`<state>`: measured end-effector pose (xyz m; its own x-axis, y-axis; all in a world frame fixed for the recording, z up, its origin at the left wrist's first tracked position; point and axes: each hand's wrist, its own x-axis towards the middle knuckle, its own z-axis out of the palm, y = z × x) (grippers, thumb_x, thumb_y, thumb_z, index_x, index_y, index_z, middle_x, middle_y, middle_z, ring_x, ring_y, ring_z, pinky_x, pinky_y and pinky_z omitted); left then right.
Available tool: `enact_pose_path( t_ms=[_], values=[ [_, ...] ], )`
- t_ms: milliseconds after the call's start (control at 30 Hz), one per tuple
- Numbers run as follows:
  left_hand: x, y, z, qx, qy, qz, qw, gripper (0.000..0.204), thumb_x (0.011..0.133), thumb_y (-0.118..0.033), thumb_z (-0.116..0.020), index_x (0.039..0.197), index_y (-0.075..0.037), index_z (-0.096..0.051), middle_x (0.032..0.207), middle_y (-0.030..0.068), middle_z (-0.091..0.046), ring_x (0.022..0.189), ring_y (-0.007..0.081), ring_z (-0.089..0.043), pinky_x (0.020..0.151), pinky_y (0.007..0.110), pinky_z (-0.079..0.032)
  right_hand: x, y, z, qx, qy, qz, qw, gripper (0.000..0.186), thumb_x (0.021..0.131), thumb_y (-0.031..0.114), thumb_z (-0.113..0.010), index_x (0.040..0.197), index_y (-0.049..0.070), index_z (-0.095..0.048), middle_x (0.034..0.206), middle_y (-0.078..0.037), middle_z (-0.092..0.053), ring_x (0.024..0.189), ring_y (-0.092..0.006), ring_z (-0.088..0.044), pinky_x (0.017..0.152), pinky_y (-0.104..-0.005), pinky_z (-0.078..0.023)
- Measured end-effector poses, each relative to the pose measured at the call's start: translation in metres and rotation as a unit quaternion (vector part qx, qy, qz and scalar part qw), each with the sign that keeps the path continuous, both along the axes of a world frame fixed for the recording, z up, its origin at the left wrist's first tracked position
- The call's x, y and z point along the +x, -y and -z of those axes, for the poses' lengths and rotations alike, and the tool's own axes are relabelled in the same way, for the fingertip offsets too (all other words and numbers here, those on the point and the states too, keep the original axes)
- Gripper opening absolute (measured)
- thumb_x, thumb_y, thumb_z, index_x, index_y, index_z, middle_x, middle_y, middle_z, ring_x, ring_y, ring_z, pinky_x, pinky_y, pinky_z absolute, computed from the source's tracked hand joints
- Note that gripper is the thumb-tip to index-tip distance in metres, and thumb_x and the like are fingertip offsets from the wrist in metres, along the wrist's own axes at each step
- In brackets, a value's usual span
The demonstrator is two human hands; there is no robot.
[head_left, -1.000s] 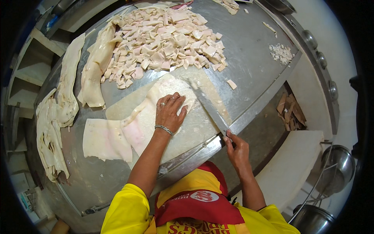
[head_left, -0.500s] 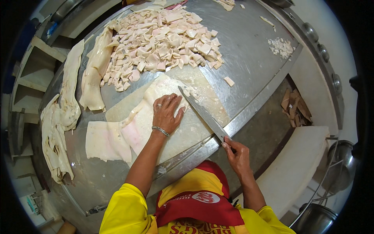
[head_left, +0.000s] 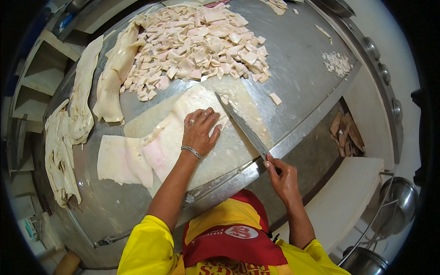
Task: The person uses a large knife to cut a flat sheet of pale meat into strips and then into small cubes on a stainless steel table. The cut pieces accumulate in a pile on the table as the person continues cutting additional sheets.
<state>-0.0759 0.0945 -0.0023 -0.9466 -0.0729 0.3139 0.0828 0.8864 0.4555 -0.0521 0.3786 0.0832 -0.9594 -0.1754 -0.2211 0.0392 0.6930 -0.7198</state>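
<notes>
My left hand [head_left: 200, 132], with a bracelet at the wrist, lies on a pale sheet of animal skin, probably pork skin [head_left: 165, 145]. Its fingers are stretched out, the thumb apart. The sheet is spread on a thin pale cutting board [head_left: 224, 160] and hangs past its left side onto the table. My right hand [head_left: 282, 178] is closed round the handle of a long knife [head_left: 245, 128]. The blade points away to the upper left, along the sheet's right end. Small pale scraps [head_left: 229, 101] lie beside the blade near its tip.
A large heap of cut skin pieces [head_left: 201, 46] covers the far part of the metal table [head_left: 302, 59]. Long uncut strips [head_left: 114, 75] lie at the left. White crumbs [head_left: 337, 64] sit at the far right. The table's raised front edge [head_left: 229, 178] runs close to me.
The whole view has shifted slightly. My left hand stays on the skin, and the knife remains by its right end with the blade's angle a little changed.
</notes>
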Motion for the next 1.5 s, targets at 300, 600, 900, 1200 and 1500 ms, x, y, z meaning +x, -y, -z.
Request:
enact_pose_path(
  t_ms=[300, 600, 900, 1200, 1500],
  values=[
    [0.000, 0.001, -0.001, 0.010, 0.002, 0.003, 1.000, 0.034, 0.090, -0.026, -0.068, 0.121, -0.013, -0.067, 0.131, 0.0063, -0.063, 0.126, 0.0252, -0.051, 0.112, 0.045, -0.032, 0.009, -0.010, -0.010, 0.014, 0.070, 0.006, 0.997, 0.031, 0.097, 0.019, -0.071, 0.117, -0.004, -0.072, 0.096, -0.015, -0.076, 0.086, -0.0109, -0.065, 0.078, -0.0291, -0.052],
    [-0.001, 0.001, -0.001, 0.014, 0.001, 0.002, 1.000, 0.033, 0.089, -0.026, -0.069, 0.120, -0.013, -0.068, 0.130, 0.0068, -0.064, 0.125, 0.0249, -0.051, 0.112, 0.045, -0.031, -0.012, 0.032, 0.006, 0.035, 0.026, -0.015, 0.999, 0.033, 0.096, 0.024, -0.071, 0.119, 0.001, -0.072, 0.094, -0.023, -0.074, 0.075, -0.0156, -0.068, 0.071, -0.0323, -0.054],
    [-0.002, 0.003, -0.001, 0.041, -0.005, 0.003, 0.999, 0.035, 0.089, -0.027, -0.069, 0.122, -0.013, -0.068, 0.129, 0.0076, -0.065, 0.122, 0.0265, -0.053, 0.111, 0.044, -0.032, 0.002, 0.016, 0.039, 0.042, -0.083, -0.028, 0.995, 0.030, 0.095, 0.027, -0.070, 0.117, 0.007, -0.075, 0.089, -0.025, -0.072, 0.069, -0.0316, -0.069, 0.068, -0.0400, -0.054],
    [-0.002, 0.005, 0.001, 0.035, 0.001, -0.002, 0.999, 0.036, 0.090, -0.029, -0.068, 0.122, -0.014, -0.069, 0.131, 0.0071, -0.065, 0.122, 0.0267, -0.054, 0.112, 0.043, -0.032, -0.017, 0.026, 0.023, 0.077, -0.056, -0.030, 0.995, 0.029, 0.094, 0.023, -0.071, 0.116, 0.003, -0.074, 0.097, -0.024, -0.073, 0.072, -0.0276, -0.073, 0.068, -0.0358, -0.055],
    [-0.003, 0.004, 0.002, 0.035, -0.004, -0.009, 0.999, 0.037, 0.089, -0.031, -0.069, 0.122, -0.014, -0.069, 0.132, 0.0083, -0.064, 0.122, 0.0279, -0.053, 0.111, 0.043, -0.032, 0.034, -0.034, 0.017, 0.071, -0.042, 0.042, 0.996, 0.034, 0.095, 0.028, -0.072, 0.118, 0.003, -0.073, 0.084, -0.020, -0.073, 0.066, -0.0210, -0.067, 0.064, -0.0361, -0.052]
  ],
)
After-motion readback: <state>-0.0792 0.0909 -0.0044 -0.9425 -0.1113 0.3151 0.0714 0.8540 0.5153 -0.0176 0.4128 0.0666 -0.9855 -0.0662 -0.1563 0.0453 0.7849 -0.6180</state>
